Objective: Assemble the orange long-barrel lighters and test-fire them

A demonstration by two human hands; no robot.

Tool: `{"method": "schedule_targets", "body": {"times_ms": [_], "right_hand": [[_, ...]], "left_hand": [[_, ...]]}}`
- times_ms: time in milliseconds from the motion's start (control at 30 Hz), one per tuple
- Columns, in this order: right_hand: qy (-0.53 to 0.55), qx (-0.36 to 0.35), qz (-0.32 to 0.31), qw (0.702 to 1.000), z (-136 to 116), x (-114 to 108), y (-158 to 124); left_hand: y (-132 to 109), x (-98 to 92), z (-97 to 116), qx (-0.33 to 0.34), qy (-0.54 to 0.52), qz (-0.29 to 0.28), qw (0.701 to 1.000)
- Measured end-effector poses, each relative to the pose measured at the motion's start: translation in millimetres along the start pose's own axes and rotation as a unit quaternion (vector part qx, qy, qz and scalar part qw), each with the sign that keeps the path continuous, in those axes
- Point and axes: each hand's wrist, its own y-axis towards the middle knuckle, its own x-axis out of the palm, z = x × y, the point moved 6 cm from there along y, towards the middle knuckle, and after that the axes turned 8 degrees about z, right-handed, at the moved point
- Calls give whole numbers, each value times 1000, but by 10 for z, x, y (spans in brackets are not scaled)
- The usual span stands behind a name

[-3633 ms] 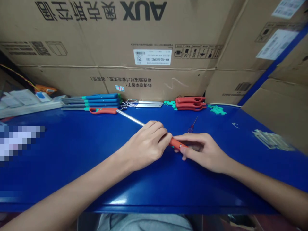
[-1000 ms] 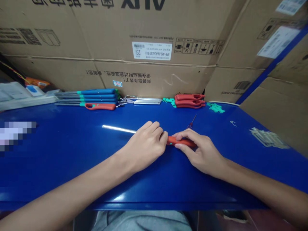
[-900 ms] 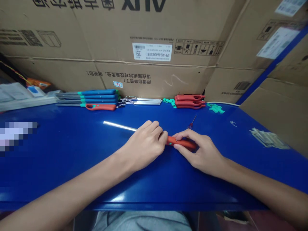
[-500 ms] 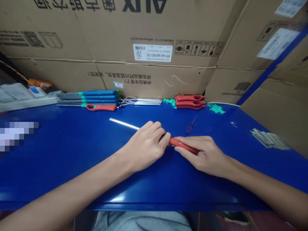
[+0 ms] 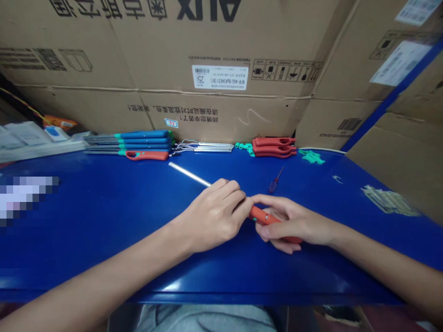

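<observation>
A long lighter with an orange-red handle (image 5: 263, 216) and a thin metal tube (image 5: 188, 174) lies slanted over the blue table (image 5: 104, 216). My left hand (image 5: 212, 214) is closed around the spot where the tube meets the handle. My right hand (image 5: 294, 223) grips the handle from the right, thumb on top near a small green button. The handle's rear end is hidden under my right fingers.
Along the back wall lie a stack of blue-handled lighters (image 5: 143, 138), one orange one (image 5: 147, 156), loose metal tubes (image 5: 207, 147), orange handles (image 5: 273, 146) and green caps (image 5: 311, 157). A small screwdriver (image 5: 275, 182) lies behind my right hand. Cardboard boxes (image 5: 207, 55) close off the back and right.
The lighter has swung round: its tube tip moved right and away, the handle end came nearer me. My right hand shifted back with the handle; my left hand stayed at the joint.
</observation>
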Motion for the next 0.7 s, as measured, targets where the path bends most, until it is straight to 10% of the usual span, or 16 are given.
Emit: {"method": "schedule_targets", "body": {"times_ms": [700], "right_hand": [[-69, 46, 54, 995, 17, 109, -38]], "left_hand": [[42, -9, 81, 15, -17, 17, 1000]]}}
